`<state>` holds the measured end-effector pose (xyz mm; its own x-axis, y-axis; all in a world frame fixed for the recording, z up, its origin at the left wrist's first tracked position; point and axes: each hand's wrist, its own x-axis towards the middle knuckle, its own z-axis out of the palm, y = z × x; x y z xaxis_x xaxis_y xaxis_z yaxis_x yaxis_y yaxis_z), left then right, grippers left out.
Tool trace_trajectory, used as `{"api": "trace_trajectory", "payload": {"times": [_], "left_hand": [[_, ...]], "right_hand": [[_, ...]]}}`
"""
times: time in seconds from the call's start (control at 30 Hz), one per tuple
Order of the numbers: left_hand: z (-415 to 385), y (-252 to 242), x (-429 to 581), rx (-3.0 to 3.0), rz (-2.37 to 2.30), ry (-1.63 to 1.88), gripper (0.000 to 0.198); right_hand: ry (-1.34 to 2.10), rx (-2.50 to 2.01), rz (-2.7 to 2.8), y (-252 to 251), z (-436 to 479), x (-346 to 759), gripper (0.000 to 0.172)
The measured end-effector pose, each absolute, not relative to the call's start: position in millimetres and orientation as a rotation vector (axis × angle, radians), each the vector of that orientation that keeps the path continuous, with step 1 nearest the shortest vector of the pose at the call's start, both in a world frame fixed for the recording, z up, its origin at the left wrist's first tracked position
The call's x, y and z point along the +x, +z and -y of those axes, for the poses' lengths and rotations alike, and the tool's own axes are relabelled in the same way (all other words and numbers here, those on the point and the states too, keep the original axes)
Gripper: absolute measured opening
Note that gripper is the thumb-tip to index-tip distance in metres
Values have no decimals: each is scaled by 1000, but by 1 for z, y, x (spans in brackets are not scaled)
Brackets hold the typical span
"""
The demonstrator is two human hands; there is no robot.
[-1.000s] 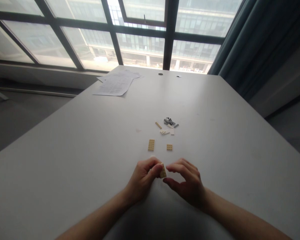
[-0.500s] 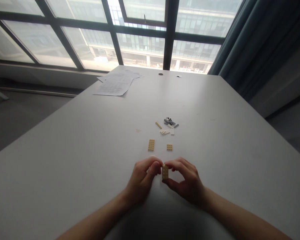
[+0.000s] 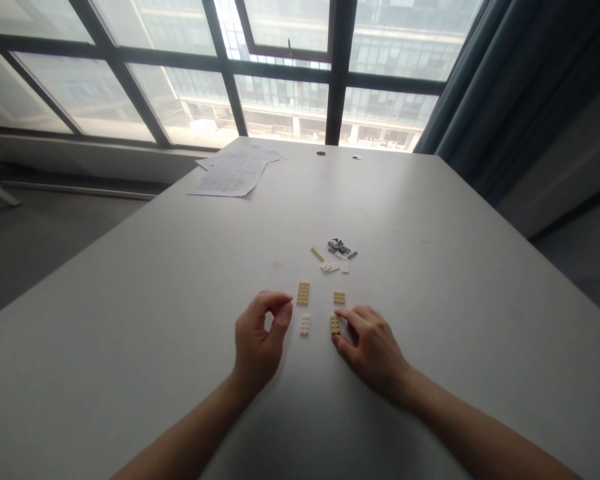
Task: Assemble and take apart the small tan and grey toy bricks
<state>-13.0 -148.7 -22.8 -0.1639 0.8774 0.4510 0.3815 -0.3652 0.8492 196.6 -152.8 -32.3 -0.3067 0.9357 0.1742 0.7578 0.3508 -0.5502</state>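
Note:
My right hand (image 3: 370, 343) grips a small tan toy brick (image 3: 335, 325) between thumb and forefinger, down at the tabletop. To its left lies a white studded toy plate (image 3: 305, 325), apart from both hands. My left hand (image 3: 263, 337) hovers beside it, thumb and forefinger brought together with nothing visible between them. Just beyond the left fingertips is a larger tan plate (image 3: 303, 293) with several studs. A smaller tan plate (image 3: 339, 298) lies right above the brick in my right hand.
Farther back sits a small pile of grey pieces (image 3: 339, 247), with white pieces (image 3: 326, 267) and a narrow tan strip (image 3: 317, 253) around it. Printed papers (image 3: 235, 177) lie at the table's far left edge. Windows (image 3: 285, 100) stand beyond; a dark curtain (image 3: 473, 100) hangs right.
My hands have moved apart, the left one leftward. The white plate now lies on the table between them. The tan brick has been lowered slightly farther out, in my right hand.

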Motion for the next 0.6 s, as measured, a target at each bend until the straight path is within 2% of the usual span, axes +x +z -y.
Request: {"api": "trace_trajectory", "payload": {"times": [0.13,0.27,0.4,0.5,0.6], "left_hand": [[149,-23,-10,2087,-1337,1382,8],[149,-21,-5,2570,-1053,1049,21],[151,-25,-3,2757,-993,760,34],[151,-28,-3,2802,-1003,673,34],[151,-27,-4,2813,-992,719,31]], "right_hand": [[513,-1473,2160,-33,153,196,35],[524,-1462,2130,-32,153,196,34],[633,-1431,2028,-29,152,199,29],[737,-1380,1937,-28,150,203,30],[777,-1345,1903,-25,142,209,24]]}}
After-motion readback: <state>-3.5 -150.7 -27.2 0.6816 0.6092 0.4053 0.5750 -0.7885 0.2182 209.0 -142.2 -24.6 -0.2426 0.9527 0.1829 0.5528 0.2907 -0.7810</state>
